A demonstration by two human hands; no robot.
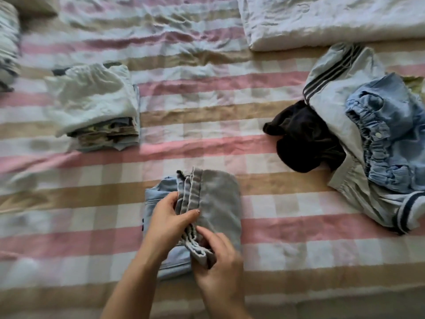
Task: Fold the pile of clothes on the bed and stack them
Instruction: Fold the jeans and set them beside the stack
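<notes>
She is partway through folding one garment, a pair of pale, washed-out jeans (218,203), and this looks like the last fold of it. The jeans lie on the near part of the bed (207,116), right in front of her, already doubled into a short, thick packet. The bunched hem edges run down its middle and a bluer layer shows underneath on the left.

Her left hand (170,217) has its fingers curled over that ridge of hems, thumb and fingertips pinching the layers together. Her right hand (218,256) grips the near end of the same ridge, fingers wrapped round the rolled edge. I can't quite make out whether she is tucking it under or only squaring it, as that corner is shadowed by her hand.

The next move, I'd say, calls for pressing the packet flat so the stiff denim doesn't spring open. Then she would lift it with both hands and carry it across to the folded stack (92,104), which sits well off to her left with a white piece on top. Denim this thick will want a firm hold at both ends.

There is more to do after that. Over on her right the unfolded pile waits: a light jacket (338,88) with dark stripes, a blue denim piece (388,139) with a gathered waistband lying on it, and a black garment (303,139) poking out beside them.
</notes>
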